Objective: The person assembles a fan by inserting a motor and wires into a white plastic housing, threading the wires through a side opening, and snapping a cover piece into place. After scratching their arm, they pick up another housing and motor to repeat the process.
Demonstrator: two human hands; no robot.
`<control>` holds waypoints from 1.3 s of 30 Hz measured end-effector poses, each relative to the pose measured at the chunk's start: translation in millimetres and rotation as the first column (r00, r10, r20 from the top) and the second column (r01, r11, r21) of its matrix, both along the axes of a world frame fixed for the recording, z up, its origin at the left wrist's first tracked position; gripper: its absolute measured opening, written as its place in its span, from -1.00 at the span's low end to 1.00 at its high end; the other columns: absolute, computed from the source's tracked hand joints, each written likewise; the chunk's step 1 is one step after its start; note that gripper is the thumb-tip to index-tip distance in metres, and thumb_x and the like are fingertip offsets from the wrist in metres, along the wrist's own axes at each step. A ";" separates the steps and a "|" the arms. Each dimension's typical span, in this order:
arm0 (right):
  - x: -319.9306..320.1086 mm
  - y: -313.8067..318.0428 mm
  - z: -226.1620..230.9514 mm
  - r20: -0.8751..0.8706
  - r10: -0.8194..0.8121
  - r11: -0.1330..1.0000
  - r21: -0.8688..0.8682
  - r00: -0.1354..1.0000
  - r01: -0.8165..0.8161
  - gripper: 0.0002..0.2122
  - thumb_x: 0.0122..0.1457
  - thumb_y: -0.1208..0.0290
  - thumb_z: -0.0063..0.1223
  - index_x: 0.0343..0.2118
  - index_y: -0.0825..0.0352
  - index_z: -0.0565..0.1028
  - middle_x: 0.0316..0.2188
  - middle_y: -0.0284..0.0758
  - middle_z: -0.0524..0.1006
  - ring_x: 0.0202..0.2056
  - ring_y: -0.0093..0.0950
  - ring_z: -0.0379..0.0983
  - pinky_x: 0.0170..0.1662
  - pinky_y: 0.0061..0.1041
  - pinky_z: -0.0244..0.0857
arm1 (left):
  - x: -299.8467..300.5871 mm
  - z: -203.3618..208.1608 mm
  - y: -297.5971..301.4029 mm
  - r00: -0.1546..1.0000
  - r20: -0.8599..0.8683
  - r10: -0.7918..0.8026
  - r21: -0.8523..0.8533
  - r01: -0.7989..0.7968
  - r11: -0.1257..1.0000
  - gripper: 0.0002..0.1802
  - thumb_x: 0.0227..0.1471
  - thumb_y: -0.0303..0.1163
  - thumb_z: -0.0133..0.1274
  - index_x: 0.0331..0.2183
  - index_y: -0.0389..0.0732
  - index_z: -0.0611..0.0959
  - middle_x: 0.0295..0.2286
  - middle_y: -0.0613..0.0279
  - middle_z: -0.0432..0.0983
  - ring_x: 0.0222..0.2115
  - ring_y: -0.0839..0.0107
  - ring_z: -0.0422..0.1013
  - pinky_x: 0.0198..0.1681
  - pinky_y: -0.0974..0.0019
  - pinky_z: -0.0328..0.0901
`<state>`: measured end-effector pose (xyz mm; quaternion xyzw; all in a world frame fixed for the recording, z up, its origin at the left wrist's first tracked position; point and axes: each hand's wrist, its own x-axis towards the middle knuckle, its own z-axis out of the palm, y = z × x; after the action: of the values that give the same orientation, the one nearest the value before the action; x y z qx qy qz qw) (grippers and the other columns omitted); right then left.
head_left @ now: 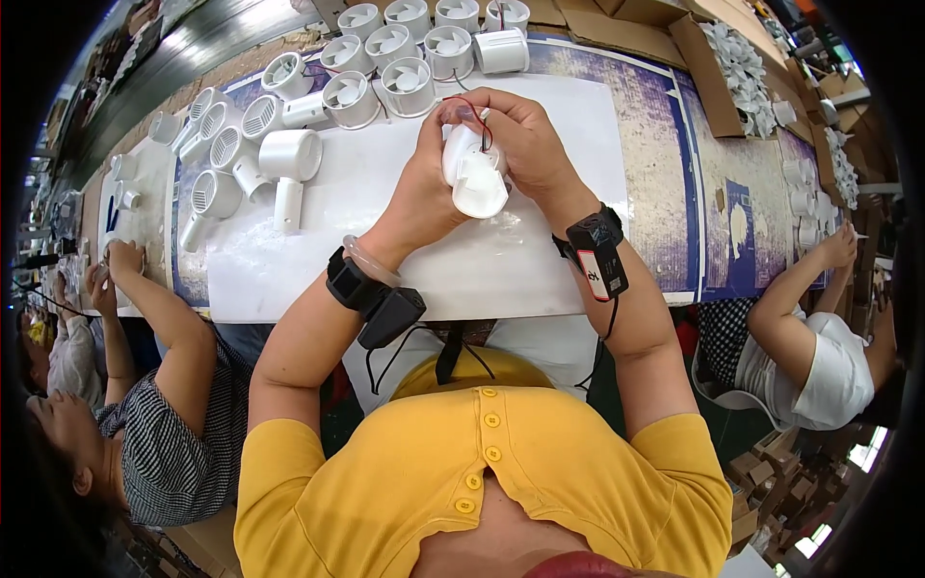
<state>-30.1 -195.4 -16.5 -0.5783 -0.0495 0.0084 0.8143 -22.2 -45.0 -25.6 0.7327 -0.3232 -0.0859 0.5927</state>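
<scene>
Over the desk [665, 193]: the white part [479, 193] is up in the air above the white sheet [540, 279], in front of the yellow shirt [385, 482].
Left hand [424, 183]: its fingers are curled around one side of the white part.
Right hand [535, 144]: its fingers are bent around the other side and hold it too.
Wires [485, 143]: red and black, they come out of the white part. I cannot tell if any fingers pinch them.
Fans [407, 82]: a bunch of round white ones sits just past the hands, blocking that side. Most face up; one lies on its side.
Cases [289, 154]: white, with handles, they lie to the left, some touching.
Big box [696, 72]: brown, at the far right, full of white bits [737, 82].
Next box [829, 159]: farther right, with more white bits inside.
Wrists: each wears a black gadget [599, 255].
People: one [164, 424] sits to the left and one [809, 366] to the right.
</scene>
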 end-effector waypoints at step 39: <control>-3.6 -4.5 4.4 0.410 -0.053 0.957 -0.241 0.911 0.164 -0.86 0.17 0.49 0.04 -0.23 0.35 0.55 -0.31 -0.39 0.51 -0.23 -0.60 0.41 -0.09 -0.61 0.26 | 1.9 4.1 -2.4 0.980 0.094 0.174 -0.118 -0.162 0.980 -0.30 -0.26 -0.35 0.33 -0.08 -0.23 0.34 -0.24 0.08 0.44 -0.24 0.27 0.44 -0.17 0.30 0.34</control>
<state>-33.7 -199.9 -12.1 -0.6752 -0.1805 -0.1486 0.6996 -20.2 -47.5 -21.6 0.7272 -0.2948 0.0208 0.6196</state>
